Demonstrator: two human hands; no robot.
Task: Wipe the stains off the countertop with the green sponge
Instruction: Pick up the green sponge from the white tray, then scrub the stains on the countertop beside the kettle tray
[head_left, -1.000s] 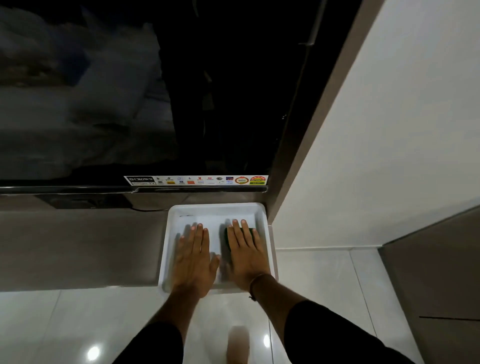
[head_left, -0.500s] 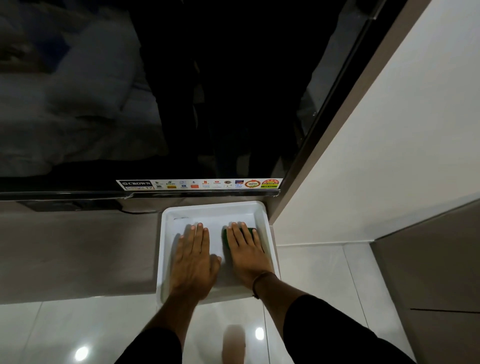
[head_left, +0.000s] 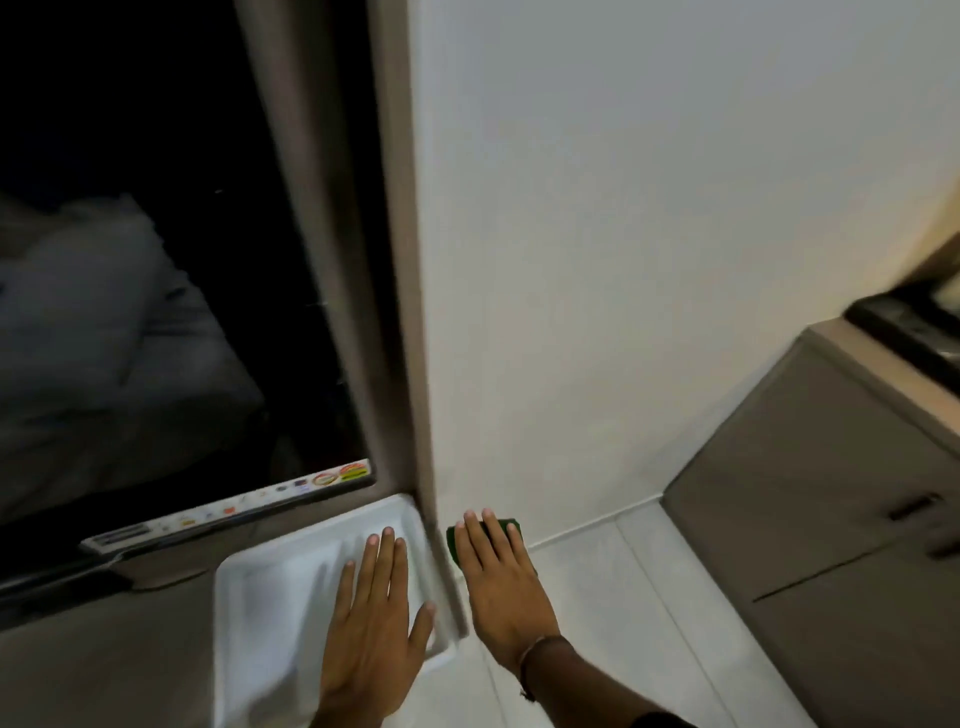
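Observation:
The green sponge (head_left: 453, 543) is under the fingers of my right hand (head_left: 504, 587), and only its dark green edges show past the fingertips. That hand is stretched flat with the sponge beneath it, just right of the white tray (head_left: 270, 597), over the pale tiled floor. My left hand (head_left: 374, 623) lies flat and open in the right half of the tray, holding nothing. A strip of beige countertop (head_left: 893, 382) shows at the far right, above a brown cabinet. No stains can be made out on it.
A large black screen (head_left: 156, 312) with a sticker strip stands behind the tray on a grey ledge (head_left: 104, 675). A brown post (head_left: 400, 364) and a white wall (head_left: 623, 260) rise between the tray and the cabinet (head_left: 805, 519). A dark appliance (head_left: 914, 322) sits on the countertop.
The view has swung right. My right hand has carried the sponge out of the tray to its right side. My left hand stays flat in the tray.

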